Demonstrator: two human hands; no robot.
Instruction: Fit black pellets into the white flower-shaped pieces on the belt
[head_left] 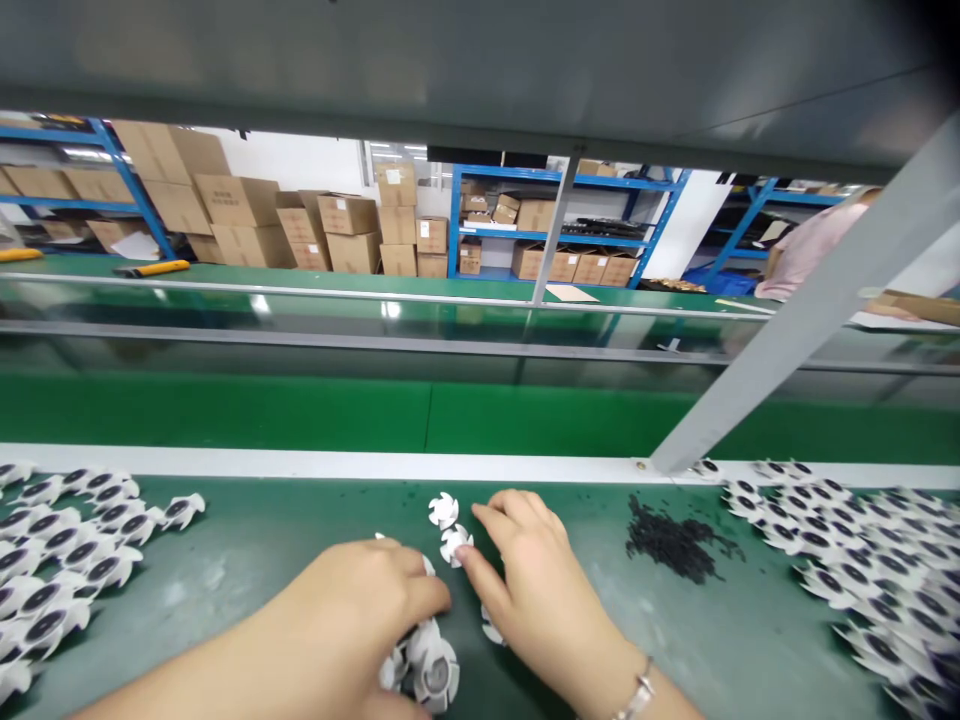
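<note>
My left hand (367,610) curls over a small cluster of white fan wheels (435,672) on the green work surface, its fingers bent round them. Part of that cluster is hidden beneath the hand. My right hand (532,570) has its thumb and fingers apart. Its thumb tip touches or nearly touches a white fan wheel (455,545); another fan wheel (444,510) lies just behind that one. A further white piece (492,628) shows partly under my right palm.
Rows of white fan wheels with dark centres (56,580) cover the left side, and more such wheels (885,570) fill the right. A heap of small black pieces (675,540) lies right of my hand. A grey slanted post (787,320) rises from the white rail (300,463).
</note>
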